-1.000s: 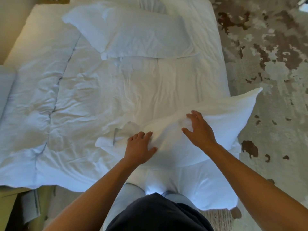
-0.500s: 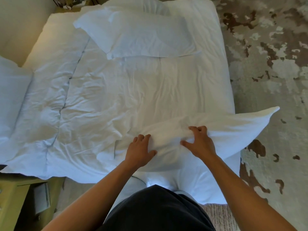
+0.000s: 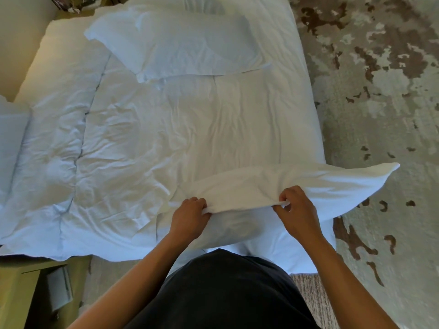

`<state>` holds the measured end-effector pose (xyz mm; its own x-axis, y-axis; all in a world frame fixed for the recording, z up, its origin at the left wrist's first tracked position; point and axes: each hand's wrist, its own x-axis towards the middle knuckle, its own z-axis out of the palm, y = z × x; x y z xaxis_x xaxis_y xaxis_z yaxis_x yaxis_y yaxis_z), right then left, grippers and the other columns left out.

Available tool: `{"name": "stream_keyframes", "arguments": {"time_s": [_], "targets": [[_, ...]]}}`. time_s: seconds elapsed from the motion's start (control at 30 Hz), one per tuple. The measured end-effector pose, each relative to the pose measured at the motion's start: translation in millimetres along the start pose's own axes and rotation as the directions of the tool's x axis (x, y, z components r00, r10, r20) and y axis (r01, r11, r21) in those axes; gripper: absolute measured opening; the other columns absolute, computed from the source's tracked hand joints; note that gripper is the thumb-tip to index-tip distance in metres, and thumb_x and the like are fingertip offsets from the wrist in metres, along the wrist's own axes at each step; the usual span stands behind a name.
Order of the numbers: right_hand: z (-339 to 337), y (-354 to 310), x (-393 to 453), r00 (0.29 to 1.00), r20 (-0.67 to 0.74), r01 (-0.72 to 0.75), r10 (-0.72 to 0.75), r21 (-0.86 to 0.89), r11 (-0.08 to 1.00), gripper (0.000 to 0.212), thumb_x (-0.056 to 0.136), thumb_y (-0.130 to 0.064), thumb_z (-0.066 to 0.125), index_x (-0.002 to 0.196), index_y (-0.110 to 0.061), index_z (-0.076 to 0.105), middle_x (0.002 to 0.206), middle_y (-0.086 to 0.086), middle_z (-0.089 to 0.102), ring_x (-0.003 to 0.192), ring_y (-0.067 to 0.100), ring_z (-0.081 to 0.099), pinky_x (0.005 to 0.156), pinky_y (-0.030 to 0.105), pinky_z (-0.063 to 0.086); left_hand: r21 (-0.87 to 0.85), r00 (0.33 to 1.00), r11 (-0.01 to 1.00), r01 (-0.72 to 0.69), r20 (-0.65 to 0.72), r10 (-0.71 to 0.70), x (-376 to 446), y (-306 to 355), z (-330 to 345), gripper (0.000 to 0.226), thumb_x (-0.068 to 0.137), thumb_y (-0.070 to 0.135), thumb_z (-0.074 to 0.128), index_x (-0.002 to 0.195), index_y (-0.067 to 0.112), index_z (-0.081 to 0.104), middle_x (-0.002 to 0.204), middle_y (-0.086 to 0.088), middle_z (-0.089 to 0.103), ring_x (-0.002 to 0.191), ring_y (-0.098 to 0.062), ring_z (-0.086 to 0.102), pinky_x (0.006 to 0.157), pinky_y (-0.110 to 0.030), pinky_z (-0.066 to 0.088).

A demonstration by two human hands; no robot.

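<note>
A white pillow (image 3: 308, 186) lies across the near edge of the bed, its right corner sticking out past the mattress over the carpet. My left hand (image 3: 190, 217) grips the pillow's near edge on the left. My right hand (image 3: 294, 210) pinches a bunch of the same fabric edge further right. Both hands have curled fingers, and the cloth is stretched taut between them. A second white pillow (image 3: 180, 43) lies flat at the far end of the bed.
The bed is covered with a wrinkled white duvet (image 3: 142, 138). A patterned grey-brown carpet (image 3: 380, 91) runs along the right side. A wooden bedside unit (image 3: 28, 293) stands at the lower left. My dark shirt fills the bottom middle.
Both hands went from resting flat on the pillow to curling round its near edge. The pillow has turned flatter, its right corner swinging lower and further right.
</note>
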<state>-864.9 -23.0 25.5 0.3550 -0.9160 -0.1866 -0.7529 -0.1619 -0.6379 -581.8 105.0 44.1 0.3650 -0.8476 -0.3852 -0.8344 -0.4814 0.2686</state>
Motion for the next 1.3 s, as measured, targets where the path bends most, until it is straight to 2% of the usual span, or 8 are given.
{"name": "stream_keyframes", "arguments": {"time_s": [0.3, 0.47, 0.63, 0.73, 0.83, 1.03, 1.17, 1.3], "targets": [[-10.0, -17.0, 2.8, 0.994, -0.097, 0.047, -0.047, 0.005, 0.999, 0.012, 0.099, -0.035, 0.070, 0.093, -0.030, 0.060, 0.089, -0.011, 0.069, 0.081, 0.010, 0.066, 0.080, 0.038, 0.057, -0.126, 0.988, 0.992, 0.022, -0.149, -0.041, -15.7, -2.7, -11.8, 0.020, 0.103, 0.031, 0.051, 0.105, 0.024, 0.070, 0.093, 0.003, 0.066, 0.079, -0.020, 0.065, 0.074, -0.034, 0.058], [-22.9, -15.5, 18.2, 0.973, -0.111, 0.153, -0.201, -0.344, 0.926, 0.013, 0.099, -0.032, 0.070, 0.102, -0.022, 0.076, 0.102, 0.001, 0.072, 0.097, 0.027, 0.068, 0.102, 0.047, 0.042, -0.191, 0.966, 0.982, 0.007, -0.254, -0.056, -18.8, 0.2, -26.1, 0.016, 0.101, 0.033, 0.055, 0.096, 0.028, 0.069, 0.088, 0.009, 0.063, 0.073, -0.015, 0.062, 0.066, -0.031, 0.053], [-39.2, -18.9, 35.1, 0.943, -0.042, 0.304, -0.330, -0.291, 0.907, 0.016, 0.103, -0.026, 0.060, 0.091, -0.016, 0.061, 0.084, -0.004, 0.060, 0.084, 0.028, 0.067, 0.121, 0.049, 0.035, -0.218, 0.965, 0.976, 0.006, -0.254, -0.063, -14.6, 4.2, -33.2, 0.015, 0.101, 0.031, 0.057, 0.096, 0.024, 0.069, 0.088, 0.007, 0.058, 0.073, -0.016, 0.058, 0.063, -0.028, 0.042], [-41.8, -25.4, 41.6, 0.965, 0.067, 0.260, -0.253, -0.136, 0.956, 0.025, 0.108, -0.032, 0.052, 0.090, -0.015, 0.050, 0.080, -0.005, 0.054, 0.087, 0.036, 0.067, 0.087, 0.044, 0.057, -0.214, 0.981, 0.977, 0.018, -0.186, -0.059, -8.5, 5.8, -32.2, 0.015, 0.104, 0.033, 0.051, 0.101, 0.023, 0.063, 0.094, 0.004, 0.056, 0.078, -0.021, 0.060, 0.067, -0.030, 0.042], [-42.1, -26.3, 50.0, 0.970, 0.108, 0.229, -0.218, -0.101, 0.968, 0.028, 0.108, -0.040, 0.048, 0.089, -0.021, 0.044, 0.068, -0.006, 0.054, 0.062, 0.021, 0.061, 0.057, 0.036, 0.048, -0.211, 0.994, 0.976, 0.045, -0.089, -0.065, -1.5, 4.2, -29.6, 0.015, 0.103, 0.033, 0.051, 0.110, 0.023, 0.060, 0.101, 0.006, 0.059, 0.090, -0.024, 0.064, 0.075, -0.034, 0.050], [-34.2, -26.1, 50.0, 0.979, 0.094, 0.190, -0.179, -0.127, 0.974, 0.024, 0.107, -0.044, 0.050, 0.091, -0.027, 0.052, 0.072, -0.009, 0.065, 0.066, 0.015, 0.065, 0.062, 0.033, 0.054, -0.171, 0.994, 0.980, 0.099, -0.039, -0.107, 2.3, 1.0, -25.0, 0.028, 0.103, 0.023, 0.049, 0.088, 0.013, 0.071, 0.087, -0.004, 0.063, 0.086, -0.028, 0.065, 0.069, -0.030, 0.041], [-26.4, -31.9, 40.4, 0.990, 0.060, 0.138, -0.130, -0.163, 0.977, 0.030, 0.104, -0.041, 0.059, 0.077, -0.028, 0.060, 0.069, -0.012, 0.060, 0.064, 0.014, 0.061, 0.058, 0.015, 0.038, -0.198, 0.984, 0.972, 0.129, -0.093, -0.150, -6.0, -5.5, -33.1, 0.034, 0.105, 0.027, 0.048, 0.079, 0.012, 0.064, 0.074, -0.002, 0.065, 0.072, -0.027, 0.064, 0.066, -0.036, 0.051], [-22.0, -50.8, 30.2, 0.997, 0.054, 0.065, -0.062, -0.062, 0.996, 0.033, 0.106, -0.043, 0.054, 0.084, -0.022, 0.067, 0.074, -0.007, 0.070, 0.068, 0.012, 0.068, 0.066, 0.032, 0.056, -0.243, 0.981, 0.965, 0.098, -0.139, -0.134, -22.8, -18.2, -36.1, 0.035, 0.105, 0.029, 0.047, 0.076, 0.017, 0.063, 0.066, 0.004, 0.061, 0.063, -0.018, 0.059, 0.057, -0.029, 0.043]]}}
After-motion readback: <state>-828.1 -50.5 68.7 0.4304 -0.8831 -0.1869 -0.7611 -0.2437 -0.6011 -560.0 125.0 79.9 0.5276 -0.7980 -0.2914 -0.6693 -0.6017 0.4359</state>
